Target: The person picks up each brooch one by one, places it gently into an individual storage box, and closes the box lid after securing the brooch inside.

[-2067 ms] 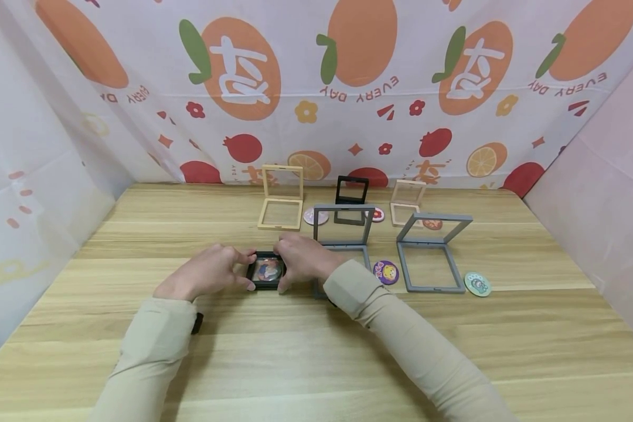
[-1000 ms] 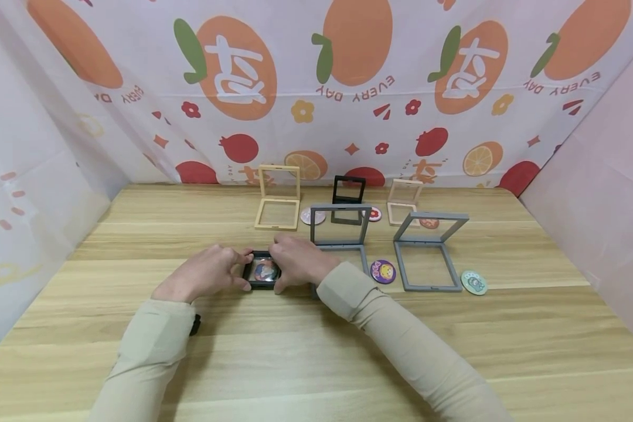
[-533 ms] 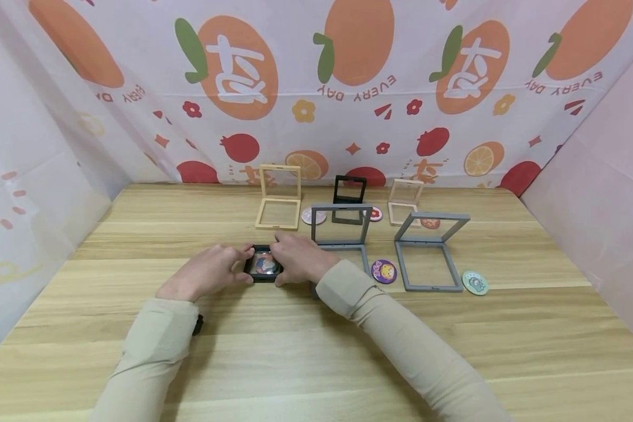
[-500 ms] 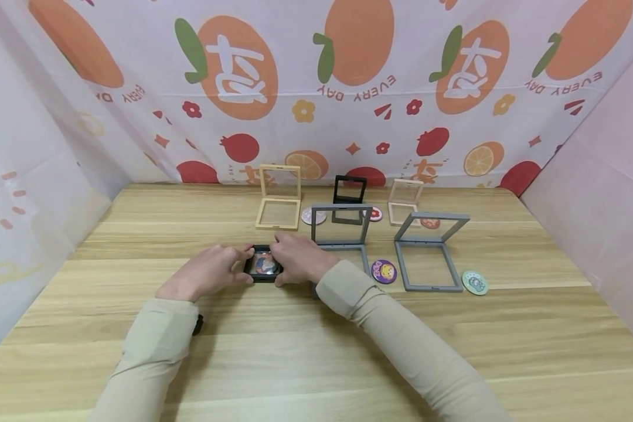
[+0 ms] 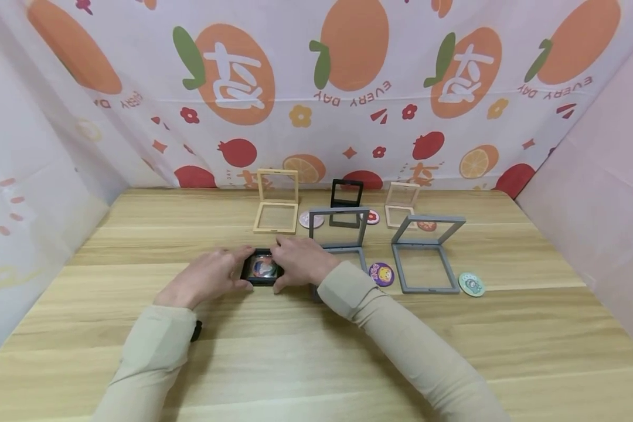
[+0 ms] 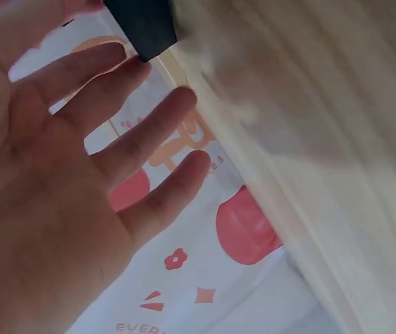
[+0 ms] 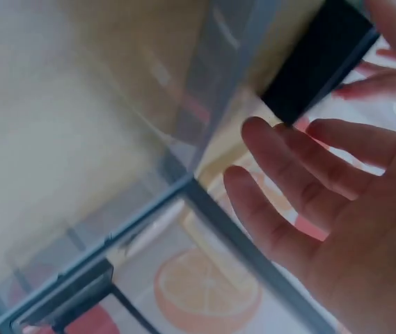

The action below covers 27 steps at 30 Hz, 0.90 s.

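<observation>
A small black display frame [image 5: 262, 281], its lid seemingly down flat, lies on the wooden table with a round picture badge [image 5: 264, 267] visible through its clear film. My left hand [image 5: 206, 275] pinches the frame's left side between thumb and fingers. From the opposite side my right hand [image 5: 302, 262] pinches the right edge, its forearm crossing over part of a grey frame [image 5: 339, 211] that stands hinged open. In the left wrist view the black frame [image 6: 145, 28] touches the fingertips; the right wrist view shows the black frame [image 7: 319, 62] above the right fingers.
Further right is a second open grey frame [image 5: 429, 289], with a purple badge [image 5: 382, 274] and a mint badge [image 5: 472, 284] beside it. Behind stand open yellow [image 5: 276, 231], black [image 5: 346, 203] and beige [image 5: 402, 185] frames, near more badges. A fruit-print curtain [image 5: 306, 70] hangs behind the table.
The black frame has slid slightly away from the person between one second and half a second ago. Both hands keep their hold on its sides. The head view has tilted a little.
</observation>
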Each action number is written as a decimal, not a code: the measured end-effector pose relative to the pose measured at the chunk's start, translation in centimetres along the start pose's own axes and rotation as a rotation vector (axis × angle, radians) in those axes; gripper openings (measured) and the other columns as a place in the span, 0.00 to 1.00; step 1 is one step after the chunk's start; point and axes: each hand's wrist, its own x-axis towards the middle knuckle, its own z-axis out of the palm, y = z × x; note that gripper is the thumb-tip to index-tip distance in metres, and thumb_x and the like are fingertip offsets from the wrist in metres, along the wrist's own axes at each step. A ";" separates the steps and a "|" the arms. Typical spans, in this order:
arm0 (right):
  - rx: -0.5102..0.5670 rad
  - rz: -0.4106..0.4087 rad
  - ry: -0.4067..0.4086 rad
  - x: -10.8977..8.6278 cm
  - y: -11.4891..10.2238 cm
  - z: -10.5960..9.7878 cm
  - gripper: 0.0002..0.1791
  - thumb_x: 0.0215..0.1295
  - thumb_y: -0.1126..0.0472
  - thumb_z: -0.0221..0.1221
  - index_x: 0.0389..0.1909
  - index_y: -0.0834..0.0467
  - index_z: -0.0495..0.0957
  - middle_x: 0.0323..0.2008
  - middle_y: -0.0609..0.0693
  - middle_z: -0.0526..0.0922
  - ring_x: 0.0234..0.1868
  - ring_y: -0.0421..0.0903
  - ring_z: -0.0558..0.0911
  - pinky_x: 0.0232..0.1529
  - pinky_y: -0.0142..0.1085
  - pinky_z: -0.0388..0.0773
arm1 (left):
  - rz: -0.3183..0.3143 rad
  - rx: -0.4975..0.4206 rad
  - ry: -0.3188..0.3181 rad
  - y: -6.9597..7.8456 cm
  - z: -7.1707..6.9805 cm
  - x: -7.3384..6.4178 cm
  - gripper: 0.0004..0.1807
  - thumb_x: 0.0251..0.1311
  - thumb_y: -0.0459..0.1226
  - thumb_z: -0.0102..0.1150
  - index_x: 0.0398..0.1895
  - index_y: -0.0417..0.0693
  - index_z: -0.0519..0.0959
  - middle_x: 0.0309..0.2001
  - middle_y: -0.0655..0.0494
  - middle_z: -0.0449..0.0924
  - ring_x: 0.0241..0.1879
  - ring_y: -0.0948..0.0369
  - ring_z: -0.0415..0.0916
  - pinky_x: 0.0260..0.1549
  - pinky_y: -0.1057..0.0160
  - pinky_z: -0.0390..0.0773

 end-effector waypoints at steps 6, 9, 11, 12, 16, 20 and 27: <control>0.132 0.027 -0.005 -1.2 1.6 -1.3 0.43 0.62 0.40 0.68 0.71 0.60 0.69 0.65 0.55 0.74 0.61 0.50 0.77 0.62 0.41 0.74 | 0.049 0.119 0.121 0.6 -0.4 0.1 0.30 0.63 0.42 0.70 0.64 0.34 0.76 0.65 0.33 0.72 0.61 0.34 0.72 0.56 0.32 0.71; 0.162 0.037 -0.003 -1.8 2.4 -1.9 0.40 0.64 0.45 0.69 0.71 0.60 0.70 0.66 0.56 0.74 0.63 0.50 0.76 0.65 0.42 0.71 | 0.074 0.148 0.150 1.0 -0.7 0.4 0.25 0.64 0.41 0.68 0.60 0.36 0.80 0.61 0.36 0.78 0.58 0.36 0.75 0.54 0.33 0.72; 0.177 0.039 0.000 -2.1 2.8 -2.1 0.37 0.65 0.47 0.68 0.70 0.60 0.71 0.66 0.55 0.75 0.63 0.50 0.76 0.65 0.42 0.71 | 0.094 0.155 0.161 1.3 -0.8 0.6 0.22 0.65 0.41 0.68 0.57 0.36 0.82 0.58 0.37 0.80 0.56 0.37 0.77 0.53 0.34 0.74; 0.182 0.037 0.003 -2.3 2.9 -2.2 0.36 0.65 0.48 0.69 0.69 0.60 0.72 0.65 0.55 0.76 0.63 0.50 0.76 0.65 0.42 0.71 | 0.108 0.159 0.169 1.4 -0.8 0.7 0.21 0.65 0.42 0.68 0.56 0.37 0.83 0.56 0.38 0.81 0.55 0.38 0.78 0.52 0.35 0.75; 0.223 0.037 0.014 -3.0 3.3 -2.5 0.32 0.66 0.51 0.68 0.67 0.60 0.74 0.66 0.54 0.76 0.63 0.50 0.77 0.65 0.42 0.72 | 0.137 0.153 0.200 2.1 -0.9 1.1 0.18 0.66 0.41 0.67 0.53 0.38 0.85 0.53 0.42 0.84 0.52 0.40 0.80 0.50 0.38 0.77; 0.239 0.044 0.031 -3.9 3.9 -2.5 0.29 0.67 0.53 0.68 0.65 0.61 0.76 0.64 0.55 0.77 0.63 0.50 0.77 0.64 0.43 0.72 | 0.167 0.134 0.222 2.6 -0.7 1.4 0.14 0.65 0.38 0.68 0.49 0.39 0.86 0.49 0.45 0.86 0.45 0.46 0.83 0.45 0.42 0.81; 0.244 0.048 0.083 -5.8 5.6 -2.2 0.25 0.66 0.55 0.69 0.61 0.61 0.80 0.60 0.56 0.81 0.58 0.51 0.80 0.59 0.45 0.77 | 0.219 0.121 0.227 3.3 -0.4 1.8 0.12 0.62 0.36 0.70 0.47 0.41 0.87 0.43 0.50 0.87 0.40 0.51 0.84 0.41 0.46 0.82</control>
